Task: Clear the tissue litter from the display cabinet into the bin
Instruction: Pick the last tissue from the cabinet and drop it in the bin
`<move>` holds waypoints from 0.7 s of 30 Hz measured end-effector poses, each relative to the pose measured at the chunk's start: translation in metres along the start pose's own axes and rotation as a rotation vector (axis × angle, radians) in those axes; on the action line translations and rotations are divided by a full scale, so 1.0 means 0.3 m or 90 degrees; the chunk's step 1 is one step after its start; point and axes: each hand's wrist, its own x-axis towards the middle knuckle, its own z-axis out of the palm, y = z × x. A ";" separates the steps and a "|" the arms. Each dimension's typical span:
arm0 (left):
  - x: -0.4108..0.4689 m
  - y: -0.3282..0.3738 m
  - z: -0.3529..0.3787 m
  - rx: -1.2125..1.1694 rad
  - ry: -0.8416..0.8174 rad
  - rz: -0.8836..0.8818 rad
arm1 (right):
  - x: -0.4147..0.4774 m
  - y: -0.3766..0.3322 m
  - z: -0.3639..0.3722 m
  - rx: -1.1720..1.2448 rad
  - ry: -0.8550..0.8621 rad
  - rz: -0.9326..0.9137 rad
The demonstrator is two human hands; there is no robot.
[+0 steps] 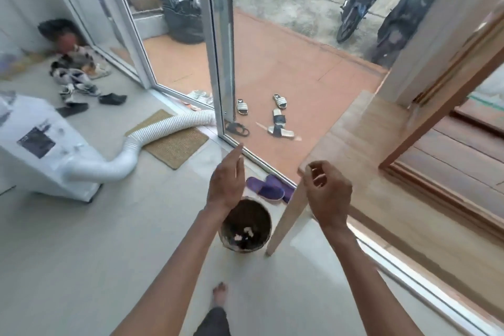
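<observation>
A round dark woven bin (pixel 246 226) stands on the pale floor beside a wooden table leg, with white crumpled tissue (pixel 245 233) lying inside it. My left hand (pixel 226 183) hovers just above the bin's far rim, fingers straight and apart, holding nothing. My right hand (pixel 327 191) is to the right of the bin, in front of the table corner, with fingers loosely curled and nothing visible in them. The display cabinet is out of sight.
A wooden table (pixel 362 131) juts in from the right, its leg (pixel 286 218) next to the bin. Purple slippers (pixel 270 187) lie behind the bin. A white air-conditioner unit (pixel 41 144) with a hose sits at left. The glass door (pixel 221 43) is open to the outside, where sandals lie.
</observation>
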 end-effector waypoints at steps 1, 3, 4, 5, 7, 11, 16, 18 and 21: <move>-0.022 -0.061 -0.031 0.018 0.000 -0.026 | -0.019 -0.030 0.054 0.016 -0.033 -0.023; -0.059 -0.172 -0.075 0.046 -0.013 -0.072 | -0.063 -0.067 0.164 0.042 -0.091 -0.047; -0.074 -0.230 -0.089 0.059 -0.024 -0.094 | -0.088 -0.065 0.229 0.049 -0.119 -0.030; -0.087 -0.290 -0.096 0.072 -0.038 -0.117 | -0.114 -0.052 0.295 0.051 -0.149 0.006; -0.110 -0.407 -0.088 0.094 -0.074 -0.156 | -0.162 0.004 0.431 0.035 -0.200 0.082; -0.136 -0.646 0.011 0.101 -0.163 -0.235 | -0.237 0.171 0.700 -0.037 -0.260 0.184; -0.138 -0.922 0.217 0.103 -0.274 -0.284 | -0.328 0.415 1.005 -0.136 -0.322 0.318; -0.123 -1.016 0.299 0.100 -0.312 -0.294 | -0.359 0.498 1.111 -0.166 -0.345 0.351; -0.088 -1.115 0.390 0.102 -0.333 -0.294 | -0.391 0.590 1.232 -0.197 -0.377 0.399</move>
